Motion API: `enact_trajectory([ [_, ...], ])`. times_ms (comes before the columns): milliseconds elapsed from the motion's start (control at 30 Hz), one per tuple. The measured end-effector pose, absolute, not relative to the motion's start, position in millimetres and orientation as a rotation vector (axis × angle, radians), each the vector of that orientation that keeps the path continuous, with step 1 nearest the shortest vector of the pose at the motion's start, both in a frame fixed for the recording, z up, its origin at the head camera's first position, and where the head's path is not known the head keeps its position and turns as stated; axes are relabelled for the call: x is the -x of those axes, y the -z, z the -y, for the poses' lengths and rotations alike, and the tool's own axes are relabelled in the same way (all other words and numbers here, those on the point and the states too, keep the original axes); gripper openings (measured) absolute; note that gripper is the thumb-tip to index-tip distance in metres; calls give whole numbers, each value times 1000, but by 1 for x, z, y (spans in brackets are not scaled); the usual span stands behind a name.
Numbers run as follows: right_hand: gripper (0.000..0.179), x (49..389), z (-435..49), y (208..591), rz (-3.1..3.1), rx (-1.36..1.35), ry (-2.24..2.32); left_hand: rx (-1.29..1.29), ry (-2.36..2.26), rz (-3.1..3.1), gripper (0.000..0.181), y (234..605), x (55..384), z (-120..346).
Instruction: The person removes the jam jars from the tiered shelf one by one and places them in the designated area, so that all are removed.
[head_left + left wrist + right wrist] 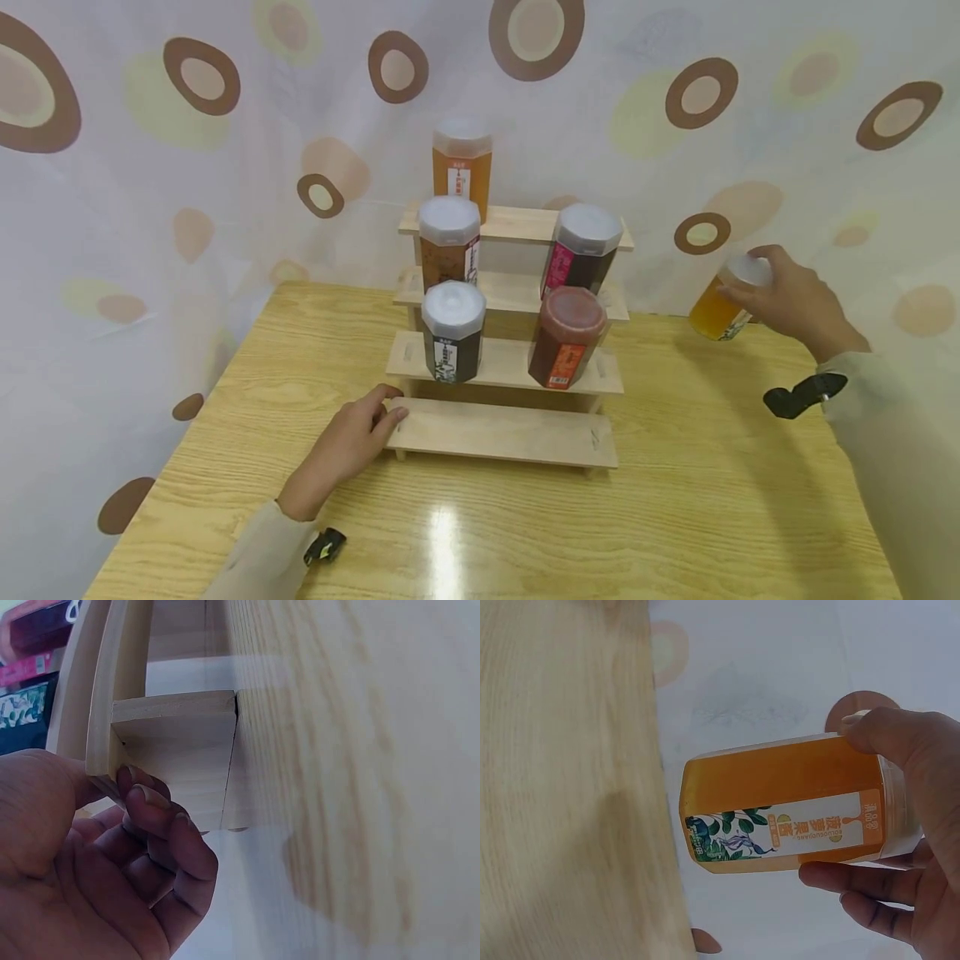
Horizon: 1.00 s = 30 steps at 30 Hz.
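My right hand grips a clear-lidded jar of orange fruit jam by its lid end, tilted and held above the table's right side. A white label with leaves and flowers faces the right wrist camera. At the lower left, my left hand pinches the end of the lowest board of a stepped wooden display rack, the thumb over the top and curled fingers beneath. On the rack stand an orange jar, a brown jar, a dark jar with a pink label, a black jar and a reddish-brown jar.
The rack stands on a wood-grain table, with a glare spot near the front. Behind and to the left hangs a white cloth printed with brown and green rounded shapes. A dark strap piece sits at the right cuff.
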State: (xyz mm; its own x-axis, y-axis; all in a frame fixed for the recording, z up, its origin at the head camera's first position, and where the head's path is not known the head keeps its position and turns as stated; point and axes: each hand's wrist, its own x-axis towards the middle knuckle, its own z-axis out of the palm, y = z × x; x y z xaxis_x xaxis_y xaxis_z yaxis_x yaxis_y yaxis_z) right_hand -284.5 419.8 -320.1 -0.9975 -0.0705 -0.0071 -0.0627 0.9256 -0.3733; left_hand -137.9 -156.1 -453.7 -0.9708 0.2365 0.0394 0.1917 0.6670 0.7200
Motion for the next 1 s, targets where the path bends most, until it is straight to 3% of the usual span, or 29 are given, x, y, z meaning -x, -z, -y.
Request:
enact_trajectory([
  [200,105,285,-422,335,-3036,88,586,-350,-1248,-2803,29,451,137,156],
  [1000,91,278,-422,381,-3005,119,639,-324,-1258,-2813,31,450,135,155],
])
